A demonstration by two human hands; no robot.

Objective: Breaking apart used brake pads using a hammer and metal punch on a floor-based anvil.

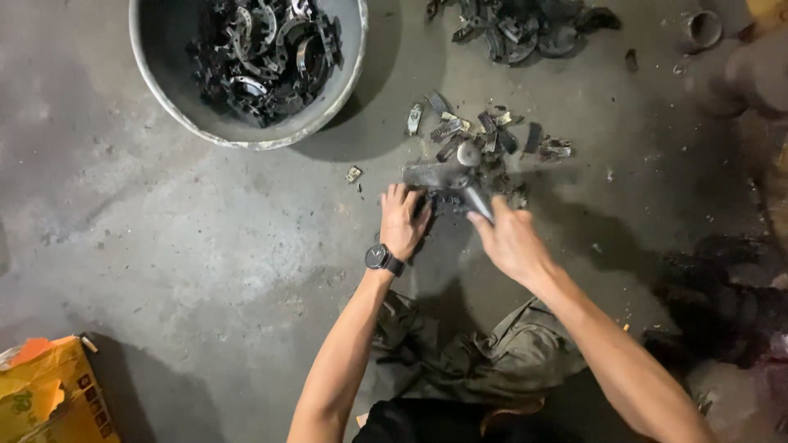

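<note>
The floor [205, 246] is rough, matt grey concrete, stained dark. The far-left basin [345, 82] looks like dull grey metal, holding blackened curved metal pieces [263, 49]. The hammer [464, 176] has a worn steel head. The near-left box [49, 394] is torn orange cardboard.

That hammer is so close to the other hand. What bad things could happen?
1. The right hand holds the hammer right beside the left hand, whose fingers press on the dark part; a miss could hit them.
2. Both hands are bare, and broken metal scraps lie close by; sharp edges might cut.
3. Chips might fly up.
</note>
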